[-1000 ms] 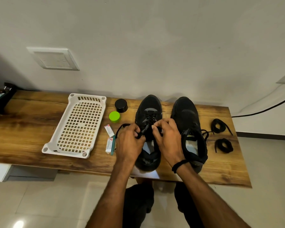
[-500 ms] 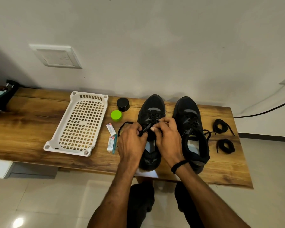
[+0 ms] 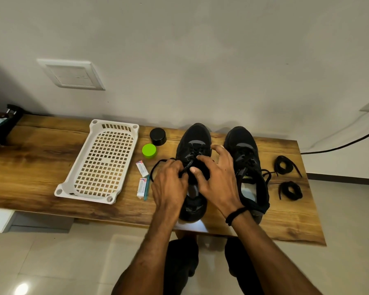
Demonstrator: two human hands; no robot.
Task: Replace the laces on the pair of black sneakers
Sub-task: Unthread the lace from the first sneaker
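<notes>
While left hand (image 3: 168,185) is pinching the floppy lace (image 3: 158,166), best held near its tip, open right hand (image 3: 218,184) is steadying sneaker (image 3: 195,139).

Left sneaker (image 3: 193,141) n right sneaker (image 3: 243,145), both black, sit side by side on the bench (image 3: 41,167), toes pointing away. Left one's lace (image 3: 158,165) loops out sideways. 2 coiled laces (image 3: 283,165) (image 3: 290,190) lie right of em.

- Two black sneakers: left sneaker (image 3: 193,145), right sneaker (image 3: 241,143).
- Two coiled lace bundles: far bundle (image 3: 282,166), near bundle (image 3: 290,189).
- One loose lace (image 3: 156,165).
- One white perforated tray (image 3: 84,196).
- One black cap (image 3: 158,136).
- One green lid (image 3: 149,150).
- Two small tubes: far tube (image 3: 142,168), near tube (image 3: 141,187).
- One teal stick (image 3: 146,188).
- Two hands: left hand (image 3: 168,184), right hand (image 3: 219,179).
- One black wristband (image 3: 234,216).
- One wooden bench (image 3: 41,167).
</notes>
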